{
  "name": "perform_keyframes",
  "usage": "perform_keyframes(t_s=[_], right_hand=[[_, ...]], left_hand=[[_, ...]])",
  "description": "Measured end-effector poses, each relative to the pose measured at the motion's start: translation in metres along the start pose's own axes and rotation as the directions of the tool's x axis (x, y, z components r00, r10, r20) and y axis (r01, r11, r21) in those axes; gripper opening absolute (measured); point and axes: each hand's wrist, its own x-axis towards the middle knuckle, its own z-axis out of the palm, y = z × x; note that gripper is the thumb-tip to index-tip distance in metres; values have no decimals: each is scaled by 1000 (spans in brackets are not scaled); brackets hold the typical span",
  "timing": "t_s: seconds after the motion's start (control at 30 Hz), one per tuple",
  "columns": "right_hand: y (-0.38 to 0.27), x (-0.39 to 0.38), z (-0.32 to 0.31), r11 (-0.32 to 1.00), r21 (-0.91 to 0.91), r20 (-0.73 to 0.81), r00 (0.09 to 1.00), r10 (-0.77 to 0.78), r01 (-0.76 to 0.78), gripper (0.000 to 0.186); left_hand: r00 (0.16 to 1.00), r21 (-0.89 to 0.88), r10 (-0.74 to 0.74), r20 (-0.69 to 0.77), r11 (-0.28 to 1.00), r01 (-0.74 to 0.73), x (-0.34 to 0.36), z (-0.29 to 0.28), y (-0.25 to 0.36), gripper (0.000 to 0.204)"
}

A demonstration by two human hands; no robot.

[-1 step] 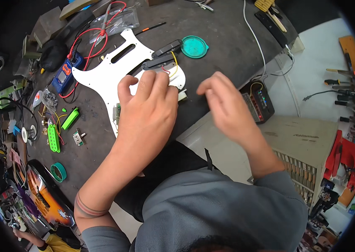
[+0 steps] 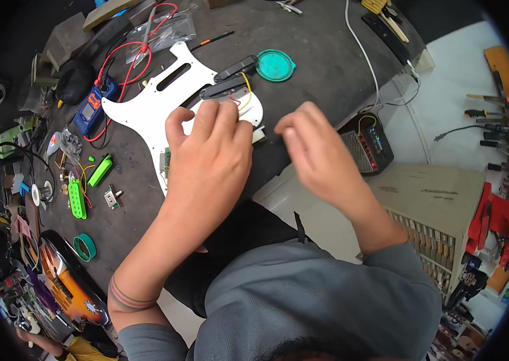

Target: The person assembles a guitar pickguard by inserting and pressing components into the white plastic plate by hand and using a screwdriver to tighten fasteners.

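Note:
My left hand (image 2: 206,156) rests over the lower part of a white pickguard (image 2: 137,108), fingers curled at its lower section; what they hold is hidden. Two black pickups (image 2: 224,88) with red and yellow wires sit on the pickguard’s right side. A green circuit board (image 2: 166,162) shows beside my left thumb. My right hand (image 2: 308,150) hangs off the pickguard’s right, near the bench edge, slightly blurred, its fingers curled together; anything between the fingertips is too small to make out.
Around the bench (image 2: 320,54) lie a teal lid (image 2: 275,65), blue multimeter (image 2: 89,110), green pickup covers (image 2: 77,198) and a switch (image 2: 111,197). A sunburst guitar body (image 2: 68,283) is lower left; a small amplifier (image 2: 369,150) and cabinet (image 2: 429,180) stand right. Another person’s arm (image 2: 46,340) shows bottom left.
My right hand has shifted slightly left toward the pickguard. My left hand has barely moved; the view has shifted a little.

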Motion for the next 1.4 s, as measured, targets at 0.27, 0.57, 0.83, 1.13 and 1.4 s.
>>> perform_keyframes(t_s=[0.27, 0.57, 0.83, 1.13, 1.4], right_hand=[[5, 4, 30, 962, -236, -30, 989, -147, 136, 26], [9, 104, -3, 989, 16, -110, 983, -144, 147, 13], [-20, 274, 46, 886, -325, 277, 929, -244, 330, 30], [-65, 239, 14, 909, -152, 325, 888, -325, 389, 30], [-72, 157, 31, 697, 140, 698, 430, -573, 703, 24]], left_hand=[[996, -75, -61, -63, 996, 57, 1, 5, -3, 31], [998, -127, 38, -41, 991, -43, -13, 6, -11, 29], [981, -256, -68, -180, 967, 19, -30, -49, -53, 43], [925, -581, -317, -209, 801, 143, -89, -42, -103, 18], [982, -536, -174, 67, 825, 183, -85, -39, -107, 31]])
